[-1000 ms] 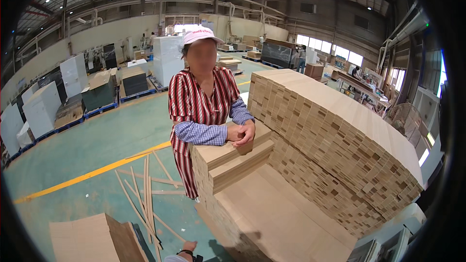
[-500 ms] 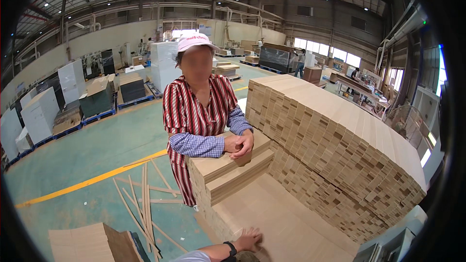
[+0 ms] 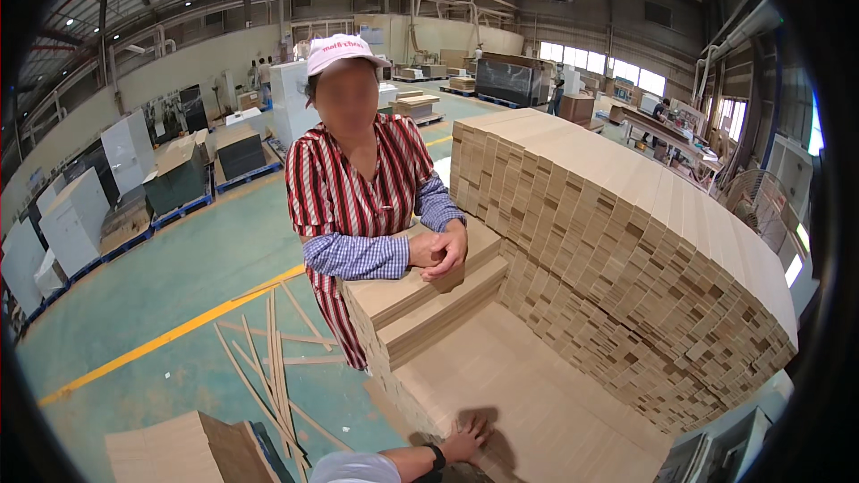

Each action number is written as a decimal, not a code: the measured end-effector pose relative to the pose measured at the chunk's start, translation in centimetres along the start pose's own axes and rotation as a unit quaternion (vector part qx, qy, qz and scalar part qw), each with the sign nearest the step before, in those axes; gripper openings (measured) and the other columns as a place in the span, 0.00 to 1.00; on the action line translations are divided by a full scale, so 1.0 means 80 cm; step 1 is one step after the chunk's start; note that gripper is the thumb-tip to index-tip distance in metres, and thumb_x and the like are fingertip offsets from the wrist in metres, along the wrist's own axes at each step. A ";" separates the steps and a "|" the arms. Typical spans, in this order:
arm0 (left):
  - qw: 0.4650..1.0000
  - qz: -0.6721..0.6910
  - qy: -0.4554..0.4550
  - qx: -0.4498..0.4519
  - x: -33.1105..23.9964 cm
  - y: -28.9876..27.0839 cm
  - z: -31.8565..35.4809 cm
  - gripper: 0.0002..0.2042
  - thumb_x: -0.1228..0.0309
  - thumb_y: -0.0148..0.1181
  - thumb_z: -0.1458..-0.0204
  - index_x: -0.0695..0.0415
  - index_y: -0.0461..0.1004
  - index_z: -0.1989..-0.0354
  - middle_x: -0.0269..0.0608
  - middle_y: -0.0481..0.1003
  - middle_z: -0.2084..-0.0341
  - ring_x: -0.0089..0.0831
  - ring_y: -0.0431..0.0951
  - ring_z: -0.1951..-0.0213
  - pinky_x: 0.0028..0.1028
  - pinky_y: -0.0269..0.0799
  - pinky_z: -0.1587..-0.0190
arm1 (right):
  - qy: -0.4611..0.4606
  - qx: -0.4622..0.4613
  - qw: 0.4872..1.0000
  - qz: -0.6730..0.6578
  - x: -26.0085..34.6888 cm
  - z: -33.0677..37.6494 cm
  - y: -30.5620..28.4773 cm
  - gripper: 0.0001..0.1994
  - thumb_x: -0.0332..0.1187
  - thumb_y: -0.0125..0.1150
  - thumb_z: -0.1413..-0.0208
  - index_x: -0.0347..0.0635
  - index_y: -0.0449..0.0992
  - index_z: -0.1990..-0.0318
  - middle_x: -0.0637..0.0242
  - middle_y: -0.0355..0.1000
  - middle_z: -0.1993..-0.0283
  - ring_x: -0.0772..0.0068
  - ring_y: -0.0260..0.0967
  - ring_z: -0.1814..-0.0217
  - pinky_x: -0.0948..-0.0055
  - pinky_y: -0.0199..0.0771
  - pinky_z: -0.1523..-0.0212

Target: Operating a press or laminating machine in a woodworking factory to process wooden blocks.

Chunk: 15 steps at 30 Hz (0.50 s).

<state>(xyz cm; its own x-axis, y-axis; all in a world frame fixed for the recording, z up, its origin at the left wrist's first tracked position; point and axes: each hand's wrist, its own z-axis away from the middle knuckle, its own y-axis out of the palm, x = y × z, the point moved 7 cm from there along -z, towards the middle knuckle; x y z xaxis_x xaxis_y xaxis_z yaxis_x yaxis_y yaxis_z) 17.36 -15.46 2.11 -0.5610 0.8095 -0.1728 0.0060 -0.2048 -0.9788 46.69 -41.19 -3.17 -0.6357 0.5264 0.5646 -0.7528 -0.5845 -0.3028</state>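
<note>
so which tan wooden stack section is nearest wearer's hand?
The broad, lowest tan wooden section, under the left hand; the stepped section and tall right section stand higher.

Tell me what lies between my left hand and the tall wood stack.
Only flat board top, bare but for shadow, separates the left hand from the tall wood stack in the head view.

Tan boards (image 3: 537,385); green floor (image 3: 206,250), yellow line (image 3: 170,336); red-striped top (image 3: 344,192).

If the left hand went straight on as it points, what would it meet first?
On or just over flat tan boards, the left hand would likely meet the tall stack of tan wooden strips; depth is unclear.
</note>
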 end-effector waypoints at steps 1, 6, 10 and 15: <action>1.000 0.005 -0.004 -0.005 0.003 -0.001 -0.001 0.51 0.40 0.58 0.74 0.48 0.43 0.39 0.51 0.42 0.41 0.55 0.42 0.41 0.67 0.50 0.58 | 0.001 -0.006 1.000 -0.002 -0.001 0.001 -0.003 0.31 0.59 0.48 0.58 0.46 0.64 0.52 0.58 0.66 0.56 0.60 0.66 0.60 0.55 0.64 0.65; 1.000 0.007 -0.009 -0.016 0.005 0.000 0.001 0.51 0.41 0.60 0.75 0.49 0.44 0.40 0.50 0.43 0.41 0.54 0.43 0.41 0.67 0.50 0.59 | 0.006 -0.042 0.999 -0.008 -0.003 0.009 -0.022 0.30 0.58 0.49 0.58 0.45 0.65 0.53 0.58 0.66 0.57 0.61 0.66 0.61 0.57 0.64 0.65; 1.000 0.016 -0.006 -0.019 0.007 0.003 0.002 0.52 0.43 0.61 0.75 0.49 0.43 0.39 0.49 0.42 0.40 0.54 0.42 0.41 0.66 0.50 0.59 | 0.009 -0.068 0.997 -0.021 -0.006 0.015 -0.027 0.29 0.56 0.50 0.57 0.44 0.65 0.53 0.58 0.66 0.58 0.62 0.66 0.61 0.58 0.65 0.65; 1.000 0.013 -0.014 0.018 0.003 -0.003 -0.002 0.51 0.45 0.62 0.74 0.49 0.41 0.39 0.50 0.41 0.40 0.55 0.42 0.41 0.67 0.49 0.59 | 0.005 -0.091 0.995 -0.036 -0.007 0.013 -0.026 0.28 0.55 0.51 0.57 0.43 0.66 0.54 0.58 0.67 0.59 0.63 0.66 0.62 0.59 0.65 0.66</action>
<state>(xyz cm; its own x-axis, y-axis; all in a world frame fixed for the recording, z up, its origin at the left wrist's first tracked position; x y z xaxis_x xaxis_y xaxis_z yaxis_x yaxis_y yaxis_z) 17.36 -15.13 2.25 -0.5847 0.7878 -0.1936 -0.0088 -0.2448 -0.9695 48.81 -40.92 -2.09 -0.5798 0.5702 0.5820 -0.8145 -0.4235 -0.3965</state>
